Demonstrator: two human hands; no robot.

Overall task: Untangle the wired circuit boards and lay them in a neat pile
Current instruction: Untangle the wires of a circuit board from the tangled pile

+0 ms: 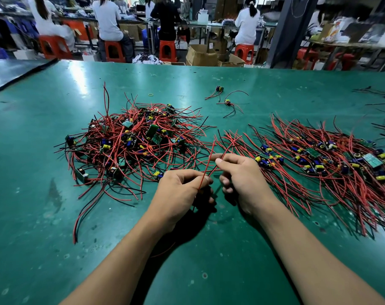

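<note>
Crossing red wires [213,146] pinched between left hand [178,190] and right hand [242,179].

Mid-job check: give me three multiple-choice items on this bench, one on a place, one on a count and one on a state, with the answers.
1. Where does the combed-out pile lie relative to the tangled heap?
A. To its right
B. To its left
C. On top of it

2. How many stray boards lie apart on the far side of the green mat?
A. One
B. Two
C. Five

3. What are the left hand and right hand doing?
A. Resting flat on the mat
B. Pinching red wires
C. Holding scissors

Answers:
1 A: its wires lie side by side at the right of the mat.
2 B: a second one sits just nearer than the first.
3 B: fingers of both hands curl round thin red leads.
</note>
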